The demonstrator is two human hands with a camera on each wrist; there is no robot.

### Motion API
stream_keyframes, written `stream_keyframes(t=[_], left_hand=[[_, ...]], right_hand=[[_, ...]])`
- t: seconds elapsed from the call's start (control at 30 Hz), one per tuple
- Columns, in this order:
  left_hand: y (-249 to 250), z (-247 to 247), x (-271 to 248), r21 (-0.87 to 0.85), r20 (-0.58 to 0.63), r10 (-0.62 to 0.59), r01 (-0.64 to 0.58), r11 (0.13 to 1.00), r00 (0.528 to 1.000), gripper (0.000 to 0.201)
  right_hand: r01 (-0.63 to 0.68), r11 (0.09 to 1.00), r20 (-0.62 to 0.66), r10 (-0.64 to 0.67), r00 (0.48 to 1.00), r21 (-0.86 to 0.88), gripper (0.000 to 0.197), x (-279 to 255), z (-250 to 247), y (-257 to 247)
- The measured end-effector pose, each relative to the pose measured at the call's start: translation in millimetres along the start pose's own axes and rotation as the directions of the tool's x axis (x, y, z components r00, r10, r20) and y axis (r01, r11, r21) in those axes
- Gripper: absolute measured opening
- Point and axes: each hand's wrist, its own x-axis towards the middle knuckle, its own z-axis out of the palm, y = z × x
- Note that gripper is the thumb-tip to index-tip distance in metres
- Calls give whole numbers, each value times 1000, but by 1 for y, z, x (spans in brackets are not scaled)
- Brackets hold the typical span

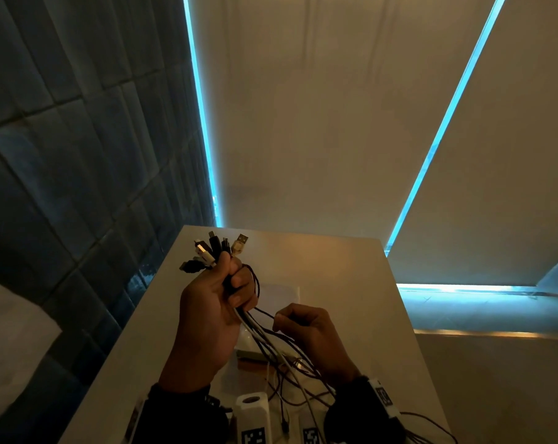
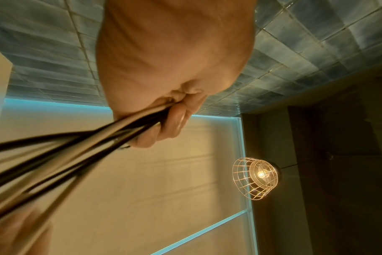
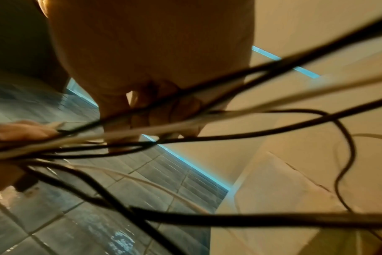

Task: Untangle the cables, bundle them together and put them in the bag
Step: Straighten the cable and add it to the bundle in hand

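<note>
My left hand (image 1: 226,283) is raised above the white table (image 1: 351,283) and grips a bundle of black and white cables (image 1: 261,334) just below their plugs. The USB plug ends (image 1: 213,248) fan out above its fist. In the left wrist view the same left hand (image 2: 170,119) closes round the cables (image 2: 76,145), which stream off to the lower left. My right hand (image 1: 290,318), lower and to the right, pinches one thin dark cable (image 1: 266,312) pulled out from the bundle. In the right wrist view loose cables (image 3: 207,136) cross in front of the curled right hand (image 3: 164,110).
A clear plastic bag (image 1: 281,293) lies flat on the table behind my hands. A small box-like object (image 1: 247,354) sits under the hanging cables. A blue tiled wall (image 1: 79,155) stands at left, window blinds (image 1: 335,123) behind. A caged lamp (image 2: 256,179) hangs overhead.
</note>
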Motion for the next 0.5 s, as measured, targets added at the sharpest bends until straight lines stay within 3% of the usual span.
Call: stream_keyframes(t=[0.3,0.5], left_hand=[[1,-5,-1,41,-5,-18,18,999,1000,30],[3,-4,1,42,0,-27,27,999,1000,31]], right_hand=[[-187,981,-39,185,982,-50,21,0,0,64],[-214,969,-88,204,975,-121,21,1,-4,84]])
